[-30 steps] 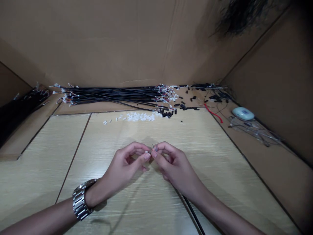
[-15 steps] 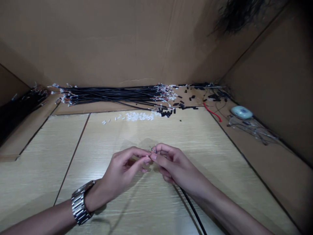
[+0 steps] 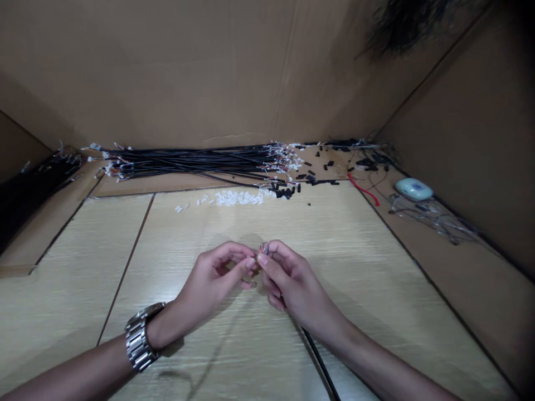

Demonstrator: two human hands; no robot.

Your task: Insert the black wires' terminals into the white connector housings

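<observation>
My right hand (image 3: 288, 273) grips a black cable (image 3: 320, 362) near its end; the cable runs from under the palm down to the bottom edge. Thin stripped wires (image 3: 264, 249) stick up from between its thumb and index finger. Close beside it, my left hand (image 3: 228, 270) is pinched, thumb against fingers, at the wire ends. What lies in that pinch is too small to make out. A metal-banded watch (image 3: 140, 337) sits on the left wrist. Both hands are just above the wooden table (image 3: 175, 239).
Behind the hands lie white connector housings (image 3: 238, 198) and short black tube pieces (image 3: 285, 192). A bundle of black cables (image 3: 196, 159) rests along the cardboard wall (image 3: 167, 72). More cables (image 3: 37, 184) are at left. At right are a red wire (image 3: 363, 190) and a pale blue oval object (image 3: 413, 189).
Both hands have risen slightly, staying close together. The wires at the right fingertips now stand more upright and bunched. The cable below has shifted a little to the left.
</observation>
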